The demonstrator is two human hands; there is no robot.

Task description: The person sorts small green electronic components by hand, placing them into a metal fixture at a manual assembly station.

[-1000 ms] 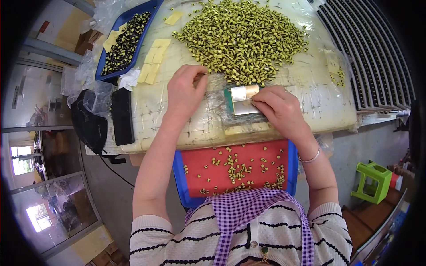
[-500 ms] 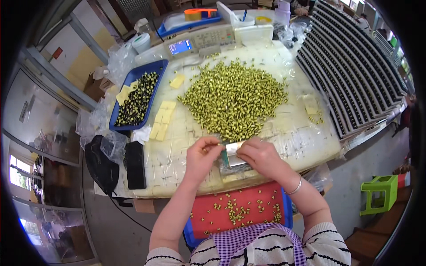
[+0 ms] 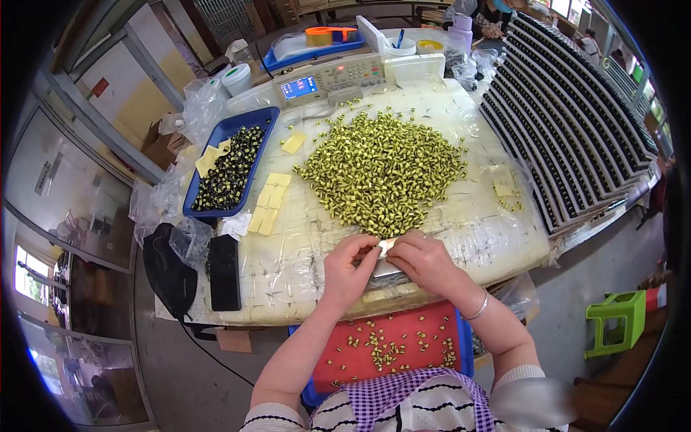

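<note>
Where both hands meet at the near edge of the plastic-covered table (image 3: pixel 302 266), a small silvery metal piece (image 3: pixel 386 247) is pinched between them, just below the big heap of small yellow-green cylindrical parts (image 3: pixel 381 173). The left hand (image 3: pixel 348 268) closes its fingertips on the piece's left side and the right hand (image 3: pixel 425 261), with a bracelet (image 3: pixel 476 309) on its wrist, closes on its right side; what lies under the palms is hidden. Below the table edge, over the person's lap, a blue tray with a red liner (image 3: pixel 392 349) holds a scatter of the same small parts. Left of the hands lie a black rectangular block (image 3: pixel 224 272) and a black pouch (image 3: pixel 167 270). Further off, a blue tray (image 3: pixel 229 169) holds dark parts, with pale yellow pads (image 3: pixel 268 204) beside it. Behind the heap stands a grey bench meter with a lit blue screen (image 3: pixel 332 78). Rows of dark slotted racks (image 3: pixel 576 137) fill the table's right side, and a green stool (image 3: pixel 616 317) stands on the floor to the right
</note>
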